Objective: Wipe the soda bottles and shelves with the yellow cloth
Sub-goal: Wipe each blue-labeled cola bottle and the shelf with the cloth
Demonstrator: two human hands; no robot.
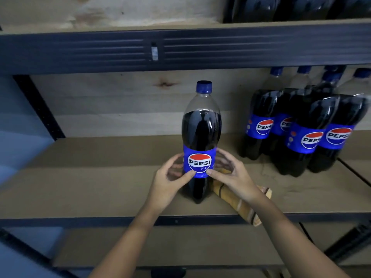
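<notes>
Here, bottle (201, 137) near shelf (100, 197) edge.

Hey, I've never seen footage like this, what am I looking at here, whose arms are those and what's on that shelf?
There is no machine here. This is one picture from a camera worn on a person's head, looking forward and down, so the two bare arms are the wearer's own. The left hand and right hand hold a single Pepsi bottle by its blue label, thumbs in front, fingers curled round the sides. It stands upright on a wooden shelf. The yellow cloth lies on the shelf under the right wrist, held by neither hand. To the right stands a group of Pepsi bottles; more sit on the shelf above.
</notes>
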